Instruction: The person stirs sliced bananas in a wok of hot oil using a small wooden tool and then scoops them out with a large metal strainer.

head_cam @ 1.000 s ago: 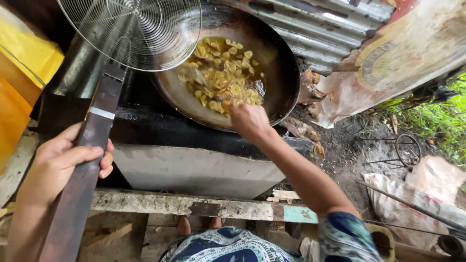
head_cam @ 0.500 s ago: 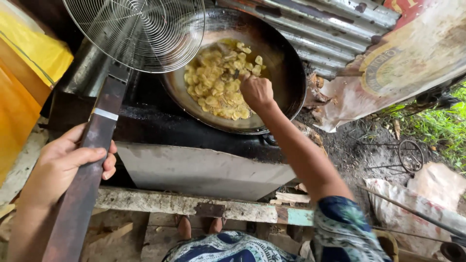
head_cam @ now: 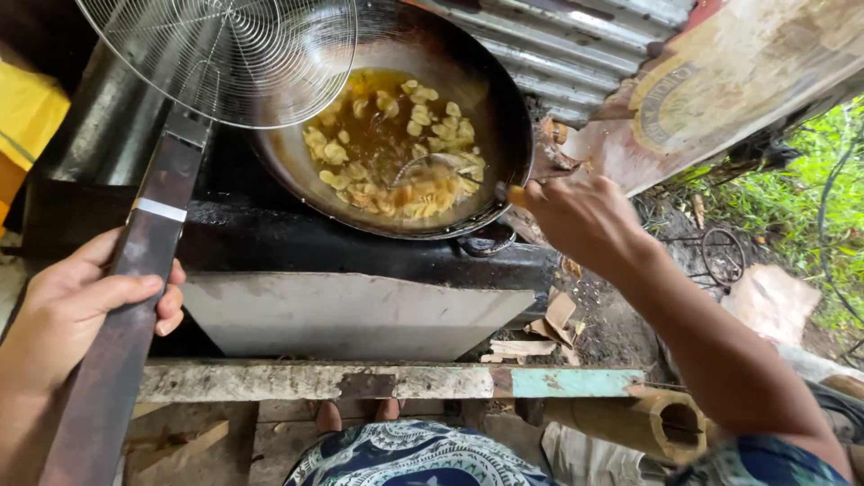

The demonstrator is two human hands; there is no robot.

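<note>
— What's closest to you?

— My patterned blue clothing (head_cam: 418, 459) at the bottom edge, and toes just past it under a worn wooden beam (head_cam: 387, 382) with a patch of teal paint. A cut bamboo tube (head_cam: 661, 423) lies by my right arm.

— And your left hand?

— My left hand (head_cam: 76, 310) is wrapped around the skimmer handle (head_cam: 135, 297), a long flat dark bar with a pale band across it. The fingers are closed over its top, thumb along the near side.

— Where does the handle lead?

— Up and away to the wire skimmer (head_cam: 220, 54), a round mesh basket. It hangs above the left rim of the wok (head_cam: 490, 99), with nothing in it.

— The right hand?

— My right hand (head_cam: 576, 216) is just off the wok's right rim, fingers pinched shut on the end of a thin ladle (head_cam: 441, 166). Its bowl sits down in the oil among the chips (head_cam: 405, 193).

— So where are the chips?

— In the wok, floating in brown oil, mostly along the near and left sides. The wok sits on a blackened stove (head_cam: 297, 238) with a grey slab front.

— Beyond that?

— Corrugated metal (head_cam: 576, 54) behind the wok, a faded painted board (head_cam: 720, 81) to the right, and green weeds (head_cam: 801, 180) past it.
</note>
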